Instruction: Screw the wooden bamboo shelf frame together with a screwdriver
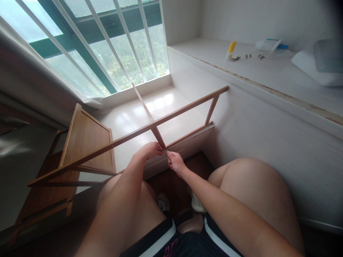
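Observation:
A brown wooden frame (128,134) with two long rails and short crossbars lies slantwise in front of me. My left hand (154,150) is closed on its nearer rail, where a middle crossbar (158,137) joins it. Just right of that joint, my right hand (175,161) is closed in a pinch. A thin, shiny tip shows at its fingertips, touching or nearly touching the rail; the rest is hidden by the fingers. At the left end of the frame stands a wooden panel (89,137) with a raised edge.
On the white ledge (214,57) at right lie a yellow-and-white tube (230,50), several small metal fittings (261,56), a white-and-blue packet (268,45) and a clear container (328,55). A barred window (128,53) is ahead. Another wooden piece (45,185) stands at left, beside a curtain (34,67).

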Tool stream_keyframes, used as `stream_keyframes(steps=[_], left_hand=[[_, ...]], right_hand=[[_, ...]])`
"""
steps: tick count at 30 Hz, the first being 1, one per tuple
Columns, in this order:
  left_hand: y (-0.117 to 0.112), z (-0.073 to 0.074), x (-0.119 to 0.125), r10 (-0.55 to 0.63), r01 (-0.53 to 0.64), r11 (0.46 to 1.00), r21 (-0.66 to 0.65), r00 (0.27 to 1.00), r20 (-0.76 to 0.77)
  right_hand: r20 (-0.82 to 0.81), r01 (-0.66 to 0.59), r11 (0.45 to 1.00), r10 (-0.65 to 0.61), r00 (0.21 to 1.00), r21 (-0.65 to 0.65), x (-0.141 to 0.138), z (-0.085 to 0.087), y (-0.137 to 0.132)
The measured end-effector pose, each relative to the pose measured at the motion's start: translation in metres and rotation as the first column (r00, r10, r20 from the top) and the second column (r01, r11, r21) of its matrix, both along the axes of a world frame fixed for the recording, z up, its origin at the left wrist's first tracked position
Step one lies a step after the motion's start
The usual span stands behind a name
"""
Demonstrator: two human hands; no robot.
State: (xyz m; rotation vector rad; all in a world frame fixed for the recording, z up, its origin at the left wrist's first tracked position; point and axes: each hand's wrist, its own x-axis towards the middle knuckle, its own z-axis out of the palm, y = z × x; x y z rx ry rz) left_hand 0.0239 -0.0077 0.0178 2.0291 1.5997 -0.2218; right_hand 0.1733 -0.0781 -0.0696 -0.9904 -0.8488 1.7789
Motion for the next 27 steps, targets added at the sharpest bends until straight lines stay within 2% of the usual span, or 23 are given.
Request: stream_keyframes(steps=[3,7,10,13,14,16,18,19,21,22,24,27], left_hand=[[0.000,0.001,0.000,0.002,-0.002,1.000,-0.001,1.000,-0.003],[0.001,-0.002,-0.001,-0.011,0.011,1.000,-0.006,1.000,0.004],[0.002,-0.004,-0.002,-0.019,0.019,1.000,-0.007,1.000,0.011],[0.002,-0.005,-0.003,-0.022,0.022,1.000,-0.006,1.000,0.017],[0.002,-0.005,-0.004,-0.022,0.022,1.000,-0.006,1.000,0.018],[0.002,-0.006,-0.004,-0.021,0.021,1.000,-0.006,1.000,0.018],[0.002,-0.007,-0.004,-0.020,0.021,1.000,-0.005,1.000,0.019],[0.002,-0.007,-0.004,-0.020,0.020,1.000,-0.005,1.000,0.019],[0.002,-0.008,-0.003,-0.021,0.021,1.000,-0.004,1.000,0.022],[0.002,-0.008,-0.003,-0.020,0.020,1.000,-0.003,1.000,0.022],[0.001,-0.007,-0.002,-0.014,0.014,1.000,0.000,1.000,0.023],[0.000,-0.004,0.000,0.004,-0.004,1.000,-0.001,1.000,0.021]], right_hand=[[0.238,0.010,0.986,-0.050,0.970,0.168,0.003,-0.003,0.003],[0.562,-0.049,0.930,-0.178,0.808,0.365,0.011,0.000,0.004],[0.663,-0.053,0.922,-0.235,0.711,0.384,0.015,0.004,0.004],[0.657,-0.030,0.929,-0.237,0.716,0.368,0.015,0.005,0.004],[0.626,-0.020,0.934,-0.223,0.748,0.357,0.014,0.005,0.004],[0.483,-0.001,0.963,-0.135,0.865,0.271,0.010,0.005,0.003],[0.198,-0.017,0.997,0.001,0.980,0.080,0.007,0.006,0.001],[0.026,-0.054,0.998,0.055,0.998,-0.027,0.006,0.007,-0.001],[-0.267,-0.167,0.969,0.115,0.957,-0.181,0.005,0.008,-0.003],[-0.362,-0.218,0.951,0.129,0.923,-0.218,0.006,0.009,-0.004],[-0.473,-0.291,0.924,0.146,0.869,-0.250,0.009,0.010,-0.004],[-0.544,-0.331,0.908,0.146,0.826,-0.258,0.013,0.011,-0.002]])
